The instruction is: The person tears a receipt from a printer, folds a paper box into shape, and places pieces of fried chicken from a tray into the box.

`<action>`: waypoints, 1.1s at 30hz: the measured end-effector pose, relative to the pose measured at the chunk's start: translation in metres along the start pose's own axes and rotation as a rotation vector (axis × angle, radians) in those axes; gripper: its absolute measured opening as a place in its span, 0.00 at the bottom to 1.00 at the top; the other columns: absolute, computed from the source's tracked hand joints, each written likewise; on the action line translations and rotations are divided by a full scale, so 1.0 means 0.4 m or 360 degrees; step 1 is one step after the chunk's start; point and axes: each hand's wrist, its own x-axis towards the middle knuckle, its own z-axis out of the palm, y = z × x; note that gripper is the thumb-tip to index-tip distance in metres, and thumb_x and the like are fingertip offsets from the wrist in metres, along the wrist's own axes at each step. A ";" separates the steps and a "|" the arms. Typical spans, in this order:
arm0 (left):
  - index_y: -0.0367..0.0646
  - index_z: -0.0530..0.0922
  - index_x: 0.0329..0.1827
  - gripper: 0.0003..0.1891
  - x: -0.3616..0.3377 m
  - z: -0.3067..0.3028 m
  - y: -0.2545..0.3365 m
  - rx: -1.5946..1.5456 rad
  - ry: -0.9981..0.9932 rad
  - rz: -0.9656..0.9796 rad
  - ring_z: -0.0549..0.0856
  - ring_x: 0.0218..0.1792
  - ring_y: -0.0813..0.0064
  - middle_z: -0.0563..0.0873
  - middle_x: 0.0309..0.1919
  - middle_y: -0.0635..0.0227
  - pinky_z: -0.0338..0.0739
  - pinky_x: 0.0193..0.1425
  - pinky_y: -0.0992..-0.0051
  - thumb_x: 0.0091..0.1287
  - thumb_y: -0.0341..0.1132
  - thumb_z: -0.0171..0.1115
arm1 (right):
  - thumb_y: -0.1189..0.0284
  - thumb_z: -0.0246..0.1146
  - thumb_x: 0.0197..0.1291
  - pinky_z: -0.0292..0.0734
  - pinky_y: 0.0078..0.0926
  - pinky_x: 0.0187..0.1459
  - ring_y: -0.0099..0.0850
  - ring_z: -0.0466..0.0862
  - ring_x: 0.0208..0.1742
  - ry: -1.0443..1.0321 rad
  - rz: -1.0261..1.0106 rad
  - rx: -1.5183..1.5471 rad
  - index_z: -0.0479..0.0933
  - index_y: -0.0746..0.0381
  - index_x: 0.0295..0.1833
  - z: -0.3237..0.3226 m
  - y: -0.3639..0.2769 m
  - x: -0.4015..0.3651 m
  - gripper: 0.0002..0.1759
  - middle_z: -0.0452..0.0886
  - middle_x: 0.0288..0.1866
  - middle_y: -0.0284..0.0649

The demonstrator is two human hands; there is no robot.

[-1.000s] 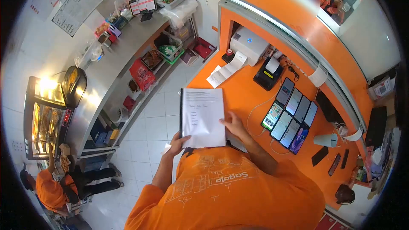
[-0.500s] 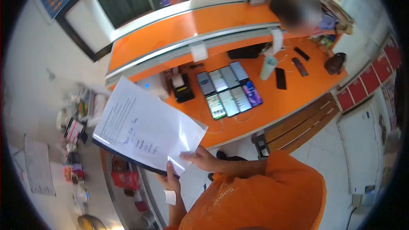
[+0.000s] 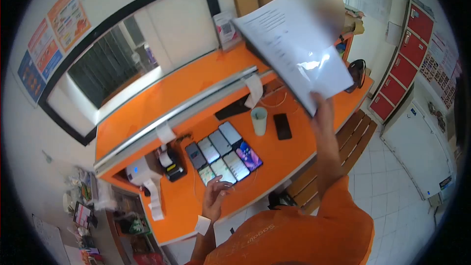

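Raised overhead: white printed papers, glossy, right hand gripping.

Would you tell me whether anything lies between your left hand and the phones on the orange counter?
Nothing visible does. The left hand hovers open beside the nearest of the phones, over bare orange counter.

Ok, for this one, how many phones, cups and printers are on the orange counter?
Phones in the grid: 8
Dark phone apart: 1
Cup: 1
White printer: 1
Black printer: 1
Total: 12 in view; the held papers hide part of the counter.
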 end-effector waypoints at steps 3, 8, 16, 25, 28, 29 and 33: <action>0.43 0.63 0.70 0.24 0.145 0.073 -0.014 0.0000 -0.0083 -0.0091 0.80 0.51 0.70 0.80 0.53 0.59 0.74 0.57 0.68 0.73 0.28 0.55 | 0.82 0.57 0.58 0.86 0.32 0.40 0.37 0.82 0.48 -0.0079 -0.0328 -0.0056 0.65 0.70 0.63 -0.061 -0.094 0.338 0.25 0.77 0.50 0.43; 0.43 0.63 0.70 0.25 0.305 0.127 -0.049 0.0092 0.0025 -0.0008 0.81 0.52 0.65 0.80 0.54 0.57 0.75 0.56 0.65 0.72 0.33 0.58 | 0.82 0.55 0.59 0.88 0.34 0.29 0.44 0.85 0.40 -0.0091 -0.0423 -0.0240 0.59 0.72 0.64 -0.064 -0.222 0.917 0.26 0.77 0.49 0.48; 0.41 0.66 0.68 0.22 0.292 0.144 -0.103 0.0101 0.0407 -0.0219 0.82 0.51 0.69 0.81 0.52 0.60 0.77 0.53 0.72 0.73 0.31 0.57 | 0.68 0.63 0.64 0.85 0.33 0.29 0.40 0.84 0.33 0.0286 -0.0078 -0.0852 0.64 0.71 0.61 -0.248 -0.046 1.419 0.27 0.77 0.49 0.53; 0.42 0.67 0.67 0.22 0.308 0.115 -0.138 0.0195 0.0863 -0.0266 0.83 0.48 0.68 0.82 0.50 0.60 0.77 0.50 0.71 0.74 0.40 0.55 | 0.66 0.67 0.60 0.73 0.40 0.56 0.49 0.80 0.52 -0.0560 -0.1644 -0.2134 0.66 0.62 0.68 0.088 0.232 0.719 0.32 0.80 0.48 0.52; 0.42 0.66 0.68 0.23 0.375 0.160 -0.077 0.0259 0.0649 -0.0201 0.83 0.48 0.70 0.82 0.50 0.60 0.77 0.50 0.72 0.72 0.37 0.59 | 0.66 0.64 0.61 0.77 0.44 0.52 0.51 0.83 0.50 -0.0890 -0.1229 -0.2078 0.73 0.56 0.62 0.116 0.253 0.700 0.23 0.82 0.49 0.52; 0.42 0.66 0.68 0.24 0.390 0.172 -0.069 0.0258 0.0607 -0.0183 0.83 0.48 0.70 0.81 0.50 0.60 0.77 0.50 0.72 0.72 0.37 0.59 | 0.65 0.64 0.61 0.76 0.47 0.53 0.52 0.82 0.52 -0.0972 -0.0932 -0.1944 0.76 0.55 0.59 0.128 0.265 0.731 0.20 0.81 0.54 0.53; 0.42 0.66 0.68 0.24 0.423 0.163 -0.078 0.0195 0.0547 -0.0112 0.82 0.49 0.70 0.81 0.51 0.61 0.76 0.51 0.72 0.72 0.37 0.60 | 0.66 0.61 0.62 0.77 0.47 0.50 0.54 0.83 0.47 -0.0306 -0.1221 -0.1934 0.80 0.63 0.51 0.143 0.010 0.806 0.16 0.84 0.45 0.55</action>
